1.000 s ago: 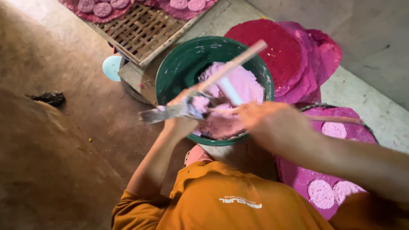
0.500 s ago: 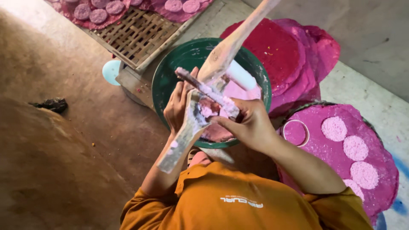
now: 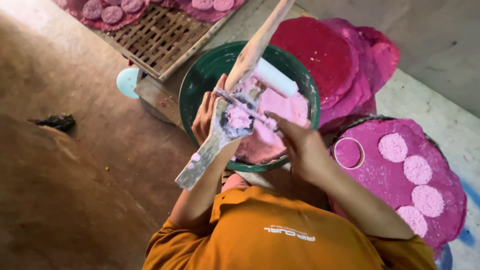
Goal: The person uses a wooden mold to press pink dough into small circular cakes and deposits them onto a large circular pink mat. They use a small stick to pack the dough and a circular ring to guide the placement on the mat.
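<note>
While both hands' grip pinches paddles [image 3: 220,135], green basin [image 3: 200,85] holds pink paste [image 3: 285,107].

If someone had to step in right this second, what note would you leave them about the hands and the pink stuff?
Left hand: grips a flat paddle carrying a lump of pink paste, above the green basin.
Right hand: holds a thin stick laid across the paddle.
Done: four pale pink discs lie on the pink-covered tray, beside a ring mould.
Left: the ring mould is empty, and the basin holds plenty of paste.
</note>
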